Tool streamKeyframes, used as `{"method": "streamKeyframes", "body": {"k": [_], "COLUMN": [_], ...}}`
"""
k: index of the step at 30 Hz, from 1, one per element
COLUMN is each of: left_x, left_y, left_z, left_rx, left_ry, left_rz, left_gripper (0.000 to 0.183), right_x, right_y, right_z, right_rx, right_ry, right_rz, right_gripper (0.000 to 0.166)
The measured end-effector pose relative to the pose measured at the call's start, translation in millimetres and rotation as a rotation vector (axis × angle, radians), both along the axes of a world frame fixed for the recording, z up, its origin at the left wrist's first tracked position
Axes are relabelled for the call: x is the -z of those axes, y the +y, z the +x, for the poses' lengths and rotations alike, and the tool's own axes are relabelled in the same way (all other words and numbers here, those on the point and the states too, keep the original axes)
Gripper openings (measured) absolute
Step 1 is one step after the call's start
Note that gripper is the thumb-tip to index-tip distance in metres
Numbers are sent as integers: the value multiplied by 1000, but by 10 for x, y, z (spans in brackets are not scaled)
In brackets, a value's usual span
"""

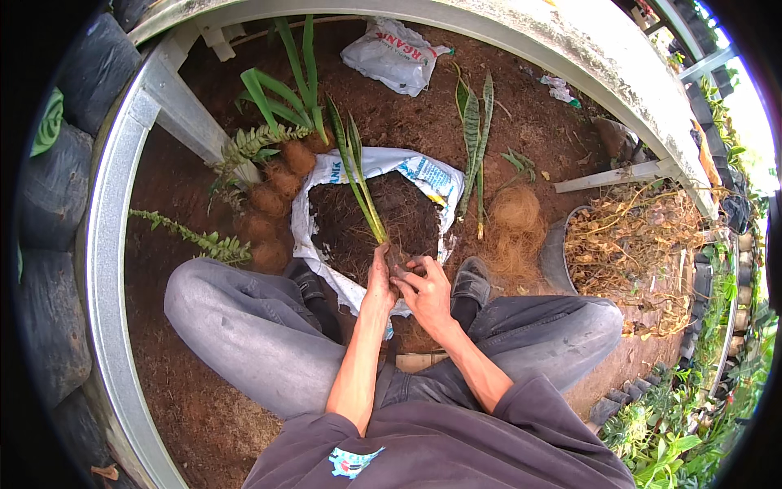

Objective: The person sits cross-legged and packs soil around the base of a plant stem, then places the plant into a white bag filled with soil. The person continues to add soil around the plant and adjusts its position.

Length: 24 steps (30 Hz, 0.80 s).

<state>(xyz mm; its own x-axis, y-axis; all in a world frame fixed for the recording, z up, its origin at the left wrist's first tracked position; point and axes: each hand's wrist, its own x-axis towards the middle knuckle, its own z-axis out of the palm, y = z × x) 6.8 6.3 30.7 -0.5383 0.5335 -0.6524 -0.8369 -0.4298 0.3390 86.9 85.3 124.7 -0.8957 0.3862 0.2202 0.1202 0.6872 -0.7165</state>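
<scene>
My left hand point(380, 281) holds a variegated snake plant cutting point(369, 211) by its base, its leaves leaning up and to the left. Close beside it, the bent fingers of my right hand point(426, 287) pinch at the dark, stringy root end below the leaves; the fingers partly hide that end. Both hands are over the near side of a white plastic sack point(302, 226), its rim rolled open between my feet. Dark, fibrous potting mix point(336, 211) fills the sack.
Brown fibre balls point(269, 202), some near green plants, line the left. To the right lie snake plant leaves point(471, 134) and loose coconut fibre point(516, 235). A container of dried leaves point(629, 238) stands farther right. A metal frame point(110, 263) arches around; a printed bag point(391, 58) lies beyond.
</scene>
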Motion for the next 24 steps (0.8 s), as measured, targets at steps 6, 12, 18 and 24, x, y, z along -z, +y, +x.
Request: {"method": "streamKeyframes", "body": {"k": [6, 12, 18, 24], "left_x": [-204, -178, -235, -208], "left_y": [2, 11, -1, 11], "left_z": [-104, -96, -88, -91], "left_rx": [-127, -75, -100, -117], "left_ry": [-99, -68, -116, -166], "left_rz": [30, -37, 7, 43], "left_gripper": [36, 30, 25, 26], "right_x": [-36, 71, 74, -27], "right_y": [267, 287, 250, 211], "right_z": [-56, -58, -65, -32], "right_rx": [-119, -140, -185, -239], "right_ry": [5, -95, -43, -8], "right_rz": [-374, -383, -262, -85], "right_gripper": [21, 20, 22, 29]}}
